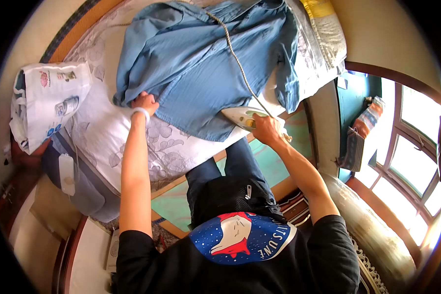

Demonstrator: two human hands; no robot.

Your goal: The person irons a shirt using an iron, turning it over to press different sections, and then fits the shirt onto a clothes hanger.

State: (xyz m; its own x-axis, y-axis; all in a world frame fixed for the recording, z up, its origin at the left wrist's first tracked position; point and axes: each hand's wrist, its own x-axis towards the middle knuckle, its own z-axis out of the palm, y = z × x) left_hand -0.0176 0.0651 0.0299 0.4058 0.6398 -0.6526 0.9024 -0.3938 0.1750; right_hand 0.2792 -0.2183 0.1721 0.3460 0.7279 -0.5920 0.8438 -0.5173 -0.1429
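While shirt point(206, 63) overlies floral bedding point(98, 142) | right grip point(268, 130) clamped on iron point(238, 116) | left grip point(145, 104) clamped on shirt | window point(411, 157) bright

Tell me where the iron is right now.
In the head view, the iron is just right of centre, held in the right hand, with its tip over the lower right part of the blue shirt.

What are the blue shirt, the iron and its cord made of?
Blue shirt: probably cotton-like cloth, matte, going by its soft wrinkles.
Iron: likely plastic on top, smooth and pale with rounded, moulded edges; its underside is hidden.
Cord: seems wrapped in woven fabric, since it looks speckled and rope-like.
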